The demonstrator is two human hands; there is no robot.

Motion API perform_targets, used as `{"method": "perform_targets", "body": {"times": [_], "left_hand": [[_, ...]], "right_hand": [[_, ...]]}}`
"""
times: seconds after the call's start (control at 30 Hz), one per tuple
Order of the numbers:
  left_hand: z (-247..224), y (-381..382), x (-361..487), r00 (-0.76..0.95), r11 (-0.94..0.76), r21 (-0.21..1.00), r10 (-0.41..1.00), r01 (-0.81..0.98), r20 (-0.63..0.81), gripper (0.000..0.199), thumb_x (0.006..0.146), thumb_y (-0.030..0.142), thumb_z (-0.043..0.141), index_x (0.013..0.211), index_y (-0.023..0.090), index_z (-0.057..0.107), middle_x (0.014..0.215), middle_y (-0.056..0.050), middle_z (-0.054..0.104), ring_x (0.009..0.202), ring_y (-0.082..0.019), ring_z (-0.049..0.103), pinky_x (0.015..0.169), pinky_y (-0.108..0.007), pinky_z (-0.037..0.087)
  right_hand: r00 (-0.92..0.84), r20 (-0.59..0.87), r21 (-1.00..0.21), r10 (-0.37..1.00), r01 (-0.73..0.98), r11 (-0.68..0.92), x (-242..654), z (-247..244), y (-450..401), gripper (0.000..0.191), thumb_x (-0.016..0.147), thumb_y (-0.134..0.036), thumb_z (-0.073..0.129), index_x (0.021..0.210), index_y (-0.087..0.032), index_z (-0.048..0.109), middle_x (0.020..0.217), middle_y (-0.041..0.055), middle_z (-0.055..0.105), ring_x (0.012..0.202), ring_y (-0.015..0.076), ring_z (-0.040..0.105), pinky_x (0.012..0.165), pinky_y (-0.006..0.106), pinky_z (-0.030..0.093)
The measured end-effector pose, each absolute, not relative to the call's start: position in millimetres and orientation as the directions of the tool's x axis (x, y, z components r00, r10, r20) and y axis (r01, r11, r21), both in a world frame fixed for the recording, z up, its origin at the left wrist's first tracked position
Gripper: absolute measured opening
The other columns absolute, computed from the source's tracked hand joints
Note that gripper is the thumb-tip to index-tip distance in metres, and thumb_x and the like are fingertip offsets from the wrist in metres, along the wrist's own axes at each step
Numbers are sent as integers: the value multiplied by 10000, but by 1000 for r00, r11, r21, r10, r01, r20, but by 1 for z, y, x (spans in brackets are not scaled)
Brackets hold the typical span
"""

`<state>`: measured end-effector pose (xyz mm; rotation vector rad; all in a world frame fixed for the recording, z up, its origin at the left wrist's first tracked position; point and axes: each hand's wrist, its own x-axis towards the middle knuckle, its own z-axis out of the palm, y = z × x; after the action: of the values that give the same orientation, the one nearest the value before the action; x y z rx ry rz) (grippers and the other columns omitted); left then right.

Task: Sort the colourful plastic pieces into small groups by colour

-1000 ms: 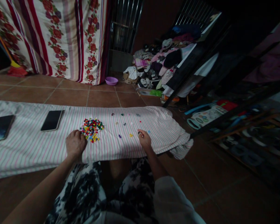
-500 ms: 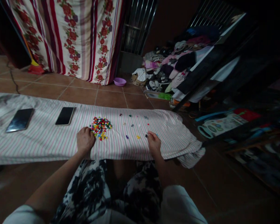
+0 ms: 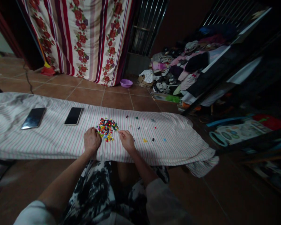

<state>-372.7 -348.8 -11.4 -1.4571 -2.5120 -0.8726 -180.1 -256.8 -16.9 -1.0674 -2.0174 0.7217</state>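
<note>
Pile: small multicoloured plastic pieces (image 3: pixel 107 128), heaped just beyond the left fingers and beside the right fingertips.
Left hand (image 3: pixel 92 142): resting on the cloth, fingers (image 3: pixel 94 133) loosely curled and touching the pile's lower left edge; any hold on a piece cannot be told.
Right hand (image 3: pixel 127 140): palm down, fingers (image 3: pixel 121 133) extended and slightly parted, just right of the pile, nothing visibly held.
Scatter: loose single pieces (image 3: pixel 142 128), spread beyond and right of the right fingers.
Surface: striped cloth (image 3: pixel 49 142) under both hands.
Phones: two smartphones (image 3: pixel 33 118) (image 3: pixel 73 116), lying well left of the left fingers.
</note>
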Motion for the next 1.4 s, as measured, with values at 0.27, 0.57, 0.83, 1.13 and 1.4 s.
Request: {"method": "perform_targets", "body": {"times": [0.27,0.57,0.83,1.13,1.4], "left_hand": [[-15,-348,-373,-529,374,411,758,831,382,258,872,205,383,969,135,612,1159,-164,635,1063,-283,590,929,-424,436],[-18,-345,-374,-532,374,407,742,834,409,219,862,191,407,923,148,612,1114,-148,654,1042,-272,596,920,-405,444],[-19,-346,-373,-534,382,397,741,834,408,219,872,205,407,926,150,611,1138,-146,652,1050,-276,597,925,-413,441],[-17,-345,-374,-527,375,396,743,838,412,215,860,205,409,906,151,611,1099,-149,657,1036,-272,597,919,-407,443],[-20,-345,-374,-508,357,384,743,852,436,204,866,216,413,897,154,605,1069,-146,655,1020,-269,599,909,-408,446]], "right_hand": [[-393,289,-608,873,629,485,-217,-12,-242,304,874,-141,519,1061,-235,740,970,77,621,864,192,623,845,292,481],[-449,45,-452,893,788,419,-226,7,-236,306,924,-175,490,1148,-224,693,1081,74,610,962,159,607,841,236,432],[-476,64,-498,877,747,442,-226,5,-231,262,869,-199,585,1105,-229,694,1067,58,638,966,159,612,849,234,450],[-483,54,-439,874,775,455,-233,3,-221,277,878,-178,547,1061,-244,744,986,64,676,924,173,630,797,231,445],[-449,175,-557,876,689,464,-227,-3,-228,199,832,-170,588,979,-250,695,854,10,645,845,160,615,754,234,447]]}}
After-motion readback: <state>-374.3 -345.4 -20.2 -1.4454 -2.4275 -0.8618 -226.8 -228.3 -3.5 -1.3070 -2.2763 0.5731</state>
